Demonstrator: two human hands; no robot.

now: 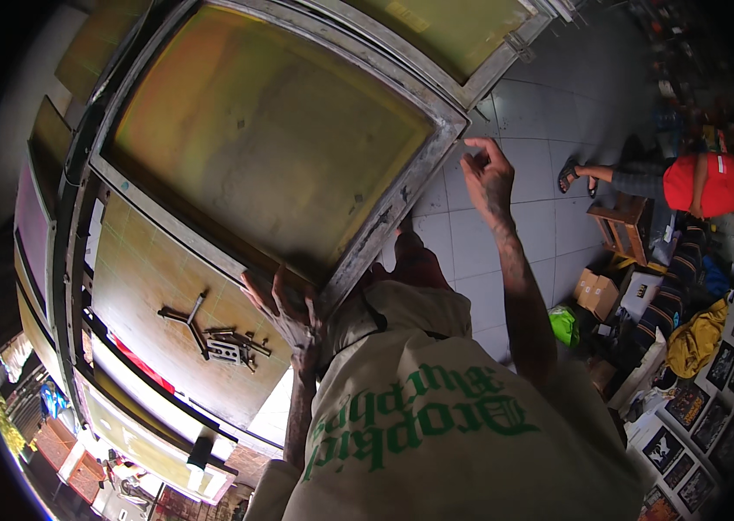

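Note:
A silk-screen printing frame (419, 178), grey metal with a yellowish, partly dark mesh (271, 130), lies tilted in front of me. My left hand (289, 317) is at its near edge with fingers spread, their tips over the rail; whether the thumb grips underneath is hidden. Just off the frame's right corner is my right hand (490, 178), its fingers bent and thumb apart from the index finger, with nothing visible between them. Left of my left hand, a metal bracket with arms (186, 323) and a slotted metal plate (224, 350) rest on a wooden board (145, 269).
Another yellow screen (436, 35) adjoins at the top, and more screens (35, 208) stand along the left. On the tiled floor to the right are a wooden stool (621, 227), cardboard boxes (597, 293) and a green bag (563, 326). A person in red (704, 185) is beyond.

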